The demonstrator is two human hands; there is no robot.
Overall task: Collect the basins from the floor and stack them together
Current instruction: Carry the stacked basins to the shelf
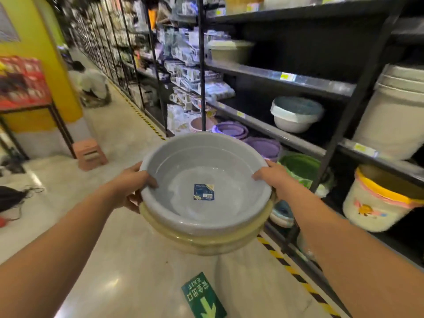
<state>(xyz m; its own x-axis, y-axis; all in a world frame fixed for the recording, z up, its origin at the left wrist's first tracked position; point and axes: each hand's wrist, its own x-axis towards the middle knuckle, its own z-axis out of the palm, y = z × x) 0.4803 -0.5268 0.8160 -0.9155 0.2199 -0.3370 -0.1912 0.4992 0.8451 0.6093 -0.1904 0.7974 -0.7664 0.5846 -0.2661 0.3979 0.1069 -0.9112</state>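
I hold a stack of basins in front of me, above the shop floor. On top is a grey basin [202, 175] with a blue label stuck inside its bottom. It is nested in cream basins [206, 243] whose rims show below it. My left hand [135, 187] grips the stack's left rim, thumb over the grey edge. My right hand [274, 177] grips the right rim the same way. The undersides of the basins are hidden.
Dark shelving [286, 79] runs along the right with purple basins [231, 129], a green basin [300, 165], a white-and-teal basin [296, 115] and large buckets [380, 203]. A pink stool [89, 153] and a red display stand [23, 83] are left. A person [91, 82] crouches down the aisle.
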